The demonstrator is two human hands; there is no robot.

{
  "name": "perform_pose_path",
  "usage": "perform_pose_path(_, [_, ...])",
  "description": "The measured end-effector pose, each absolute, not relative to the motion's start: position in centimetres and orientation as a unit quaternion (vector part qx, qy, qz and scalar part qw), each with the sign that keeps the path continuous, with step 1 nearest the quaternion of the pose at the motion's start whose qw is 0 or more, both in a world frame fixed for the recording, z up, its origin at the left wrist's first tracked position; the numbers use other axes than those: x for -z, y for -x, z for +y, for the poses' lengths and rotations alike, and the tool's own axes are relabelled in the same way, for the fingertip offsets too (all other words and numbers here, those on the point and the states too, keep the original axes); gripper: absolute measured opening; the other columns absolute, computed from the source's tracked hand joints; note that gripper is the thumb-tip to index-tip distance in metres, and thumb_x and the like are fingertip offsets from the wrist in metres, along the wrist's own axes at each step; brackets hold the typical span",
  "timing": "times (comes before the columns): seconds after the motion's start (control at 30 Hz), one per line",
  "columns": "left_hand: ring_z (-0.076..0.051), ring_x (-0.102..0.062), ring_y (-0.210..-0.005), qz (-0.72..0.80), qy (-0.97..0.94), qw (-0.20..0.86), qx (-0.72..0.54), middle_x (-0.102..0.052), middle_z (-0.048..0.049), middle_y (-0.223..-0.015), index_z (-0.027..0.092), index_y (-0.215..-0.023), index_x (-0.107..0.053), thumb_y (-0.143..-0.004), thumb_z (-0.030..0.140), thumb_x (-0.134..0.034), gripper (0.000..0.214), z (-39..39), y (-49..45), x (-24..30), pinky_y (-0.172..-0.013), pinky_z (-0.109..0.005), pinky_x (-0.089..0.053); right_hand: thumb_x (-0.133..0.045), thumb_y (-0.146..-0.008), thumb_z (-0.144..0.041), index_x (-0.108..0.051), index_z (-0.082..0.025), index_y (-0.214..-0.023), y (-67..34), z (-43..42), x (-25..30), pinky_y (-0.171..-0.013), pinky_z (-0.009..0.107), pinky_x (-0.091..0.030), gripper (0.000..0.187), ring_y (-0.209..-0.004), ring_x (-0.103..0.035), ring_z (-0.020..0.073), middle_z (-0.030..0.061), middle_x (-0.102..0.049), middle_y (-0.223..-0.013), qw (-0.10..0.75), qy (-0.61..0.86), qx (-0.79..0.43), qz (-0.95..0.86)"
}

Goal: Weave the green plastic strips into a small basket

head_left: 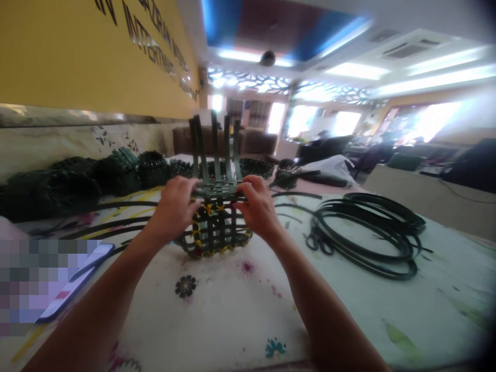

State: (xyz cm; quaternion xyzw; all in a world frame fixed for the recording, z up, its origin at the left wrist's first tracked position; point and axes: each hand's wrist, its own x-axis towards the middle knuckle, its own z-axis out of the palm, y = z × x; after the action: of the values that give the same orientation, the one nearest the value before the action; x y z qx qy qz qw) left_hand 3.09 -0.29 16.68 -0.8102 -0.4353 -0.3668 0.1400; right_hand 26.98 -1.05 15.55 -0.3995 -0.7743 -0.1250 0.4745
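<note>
A half-woven basket (217, 227) of dark green strips with yellow lacing stands on the table in front of me. Several loose green strips (215, 150) rise upright from its top. My left hand (176, 206) grips the basket's upper left edge, fingers curled over the weave. My right hand (258, 204) holds the upper right edge, fingers pinching a horizontal green strip that runs across the top row.
A coil of dark green strapping (368, 232) lies to the right. Finished dark baskets (116, 173) line the far left along the wall. A phone (75, 281) rests near my left forearm. The floral tablecloth (232, 310) covers the table. Chairs and desks stand behind.
</note>
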Motion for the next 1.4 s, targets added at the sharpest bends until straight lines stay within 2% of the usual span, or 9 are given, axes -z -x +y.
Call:
perform_pose_path(0.23, [-0.026, -0.053, -0.111, -0.434, 0.808, 0.127, 0.378, -0.052, -0.0121, -0.114, 0.014, -0.125, -0.056, -0.09, 0.029, -0.058, 0.039, -0.4, -2.7, -16.9, -0.103, -0.044, -0.045, -0.064, -0.083, -0.014, -0.055, -0.022, -0.095, -27.1, -1.1, -15.6, -0.089, 0.042, -0.046, 0.018, -0.099, -0.049, 0.0263, 0.0099, -0.054, -0.105, 0.463, 0.403, 0.132, -0.778])
perform_pose_path(0.43, [-0.027, -0.053, -0.107, -0.42, 0.826, 0.104, 0.361, -0.056, -0.0101, -0.107, 0.015, -0.106, -0.063, -0.09, 0.03, -0.058, 0.023, -0.7, -2.8, -17.4, -0.1, -0.046, -0.046, -0.062, -0.081, -0.012, -0.052, -0.023, -0.092, -27.2, -0.9, -15.6, -0.085, 0.042, -0.045, 0.019, -0.093, -0.048, 0.025, 0.0069, -0.051, -0.098, 0.461, 0.399, 0.132, -0.782])
perform_pose_path(0.67, [-0.028, -0.052, -0.109, -0.417, 0.825, 0.116, 0.363, -0.054, -0.0116, -0.112, 0.014, -0.127, -0.059, -0.089, 0.027, -0.058, 0.04, -0.7, -2.8, -17.2, -0.101, -0.045, -0.044, -0.064, -0.083, -0.015, -0.052, -0.024, -0.092, -27.3, -1.0, -15.7, -0.084, 0.042, -0.043, 0.018, -0.095, -0.047, 0.0259, 0.0066, -0.053, -0.099, 0.439, 0.412, 0.17, -0.78])
perform_pose_path(0.9, [-0.028, -0.051, -0.108, -0.424, 0.835, 0.096, 0.338, -0.054, -0.0105, -0.111, 0.017, -0.126, -0.06, -0.09, 0.032, -0.056, 0.039, -0.6, -2.5, -17.7, -0.1, -0.046, -0.042, -0.065, -0.084, -0.016, -0.052, -0.023, -0.093, -27.4, -1.0, -15.8, -0.084, 0.042, -0.043, 0.017, -0.097, -0.047, 0.026, 0.0076, -0.055, -0.102, 0.431, 0.407, 0.169, -0.788])
perform_pose_path(1.17, [-0.028, -0.05, -0.107, -0.434, 0.839, 0.039, 0.325, -0.054, -0.0089, -0.109, 0.017, -0.118, -0.061, -0.085, 0.037, -0.058, 0.039, -0.4, -1.9, -18.4, -0.098, -0.047, -0.042, -0.063, -0.083, -0.012, -0.05, -0.024, -0.097, -27.1, -1.4, -15.9, -0.089, 0.044, -0.042, 0.023, -0.109, -0.049, 0.0279, 0.0095, -0.058, -0.117, 0.442, 0.378, 0.146, -0.8])
perform_pose_path(1.33, [-0.029, -0.049, -0.112, -0.436, 0.833, 0.058, 0.336, -0.053, -0.0104, -0.112, 0.016, -0.12, -0.061, -0.086, 0.033, -0.056, 0.038, -0.7, -2.5, -18.0, -0.102, -0.048, -0.041, -0.062, -0.081, -0.011, -0.05, -0.024, -0.095, -27.4, -1.1, -15.8, -0.091, 0.045, -0.043, 0.022, -0.106, -0.05, 0.028, 0.0094, -0.059, -0.11, 0.436, 0.376, 0.132, -0.807])
perform_pose_path(1.4, [-0.03, -0.047, -0.117, -0.443, 0.821, 0.076, 0.353, -0.051, -0.0118, -0.118, 0.017, -0.12, -0.062, -0.086, 0.032, -0.056, 0.037, -0.7, -2.8, -17.6, -0.105, -0.049, -0.039, -0.063, -0.082, -0.012, -0.05, -0.024, -0.097, -27.6, -1.0, -15.6, -0.092, 0.045, -0.043, 0.022, -0.108, -0.049, 0.0282, 0.0102, -0.057, -0.114, 0.44, 0.368, 0.133, -0.808])
